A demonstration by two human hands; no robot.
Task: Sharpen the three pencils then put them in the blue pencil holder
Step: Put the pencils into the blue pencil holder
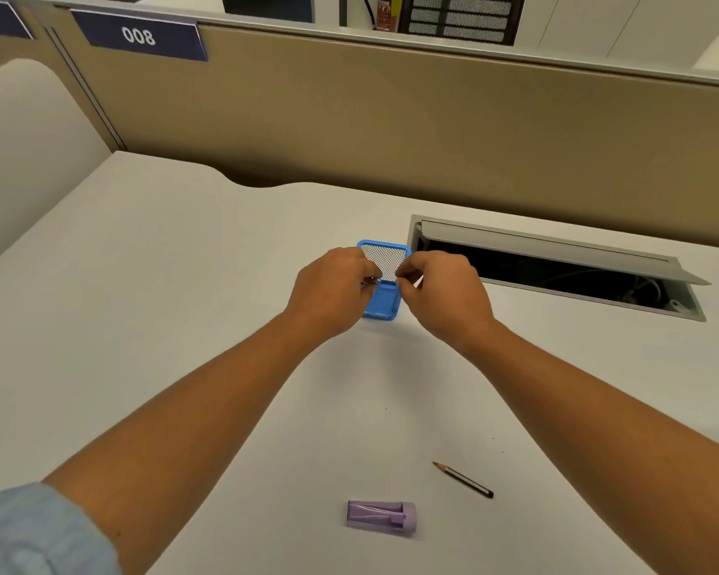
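Note:
The blue mesh pencil holder (380, 307) stands upright in the middle of the desk, and its inside looks empty from above. Both my hands hover just over its rim. My right hand (441, 296) is pinched on a short pale-tipped pencil end (418, 281) that sticks out between thumb and fingers. My left hand (333, 292) is also closed in a pinch, with only a small grey bit showing at its fingertips, apparently a pencil. One dark sharpened pencil (463, 479) lies on the desk near me, and the purple sharpener (380, 517) lies on its side to its left.
An open cable hatch (557, 271) with a raised grey flap is sunk into the white desk (183, 284) just right of the holder. A tan partition (391, 118) with a "008" sign closes off the back.

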